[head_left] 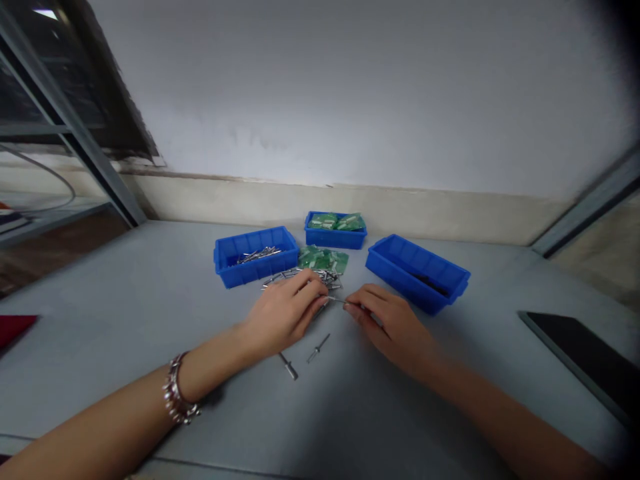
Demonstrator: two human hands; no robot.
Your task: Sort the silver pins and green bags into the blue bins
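Note:
A thin metal blind rivet (337,299) spans the gap between my two hands. My left hand (287,310) pinches one end of it, fingers closed. On the other end, the fingertips of my right hand (390,323) are pressed together. Just behind my left hand lies a pile of blind rivets (330,279), partly covered by that hand. Two loose rivets rest on the table nearer to me: a slim one (319,348) and a thicker one (289,367), whose far end is hidden by my left wrist.
A blue bin (227,275) with rivets stands at the left. The back bin (335,238) contains green packets; another green packet (325,259) lies before it. Dark pieces lie in the right bin (400,277). A dark flat tablet-like object (580,353) is far right on the grey table (150,287).

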